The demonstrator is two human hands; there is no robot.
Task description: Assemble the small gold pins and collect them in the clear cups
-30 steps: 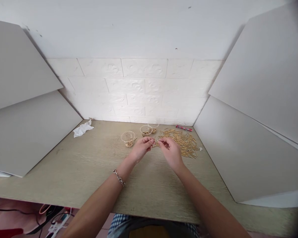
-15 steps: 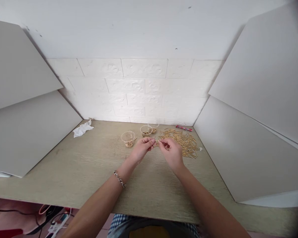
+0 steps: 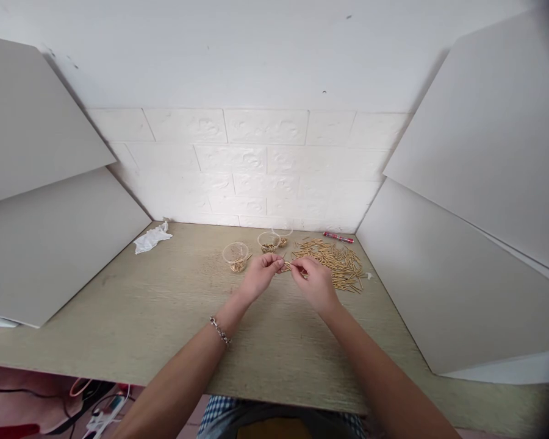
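My left hand (image 3: 260,275) is closed in a pinch on a thin gold piece (image 3: 287,265), near the middle of the table. On the other side of that piece, my right hand (image 3: 314,281) pinches its end, fingertips close to those of my left. Beside and behind my right hand lies a spread pile of gold rods (image 3: 348,262). Just left of my left hand, a clear cup (image 3: 235,252) holds small gold parts. Two more clear cups, one (image 3: 269,241) in front of another (image 3: 282,232), stand behind my hands with small metal parts inside.
A red tube (image 3: 338,236) lies behind the rods by the wall. Crumpled white tissue (image 3: 152,238) sits at the table's back left. Grey panels (image 3: 73,244) (image 3: 466,274) flank the table (image 3: 165,341). Cables (image 3: 110,414) hang below at the left.
My right hand has moved slightly left, and its fingers have closed in more, bringing its fingertips nearer to my left hand. My left hand is almost unmoved.
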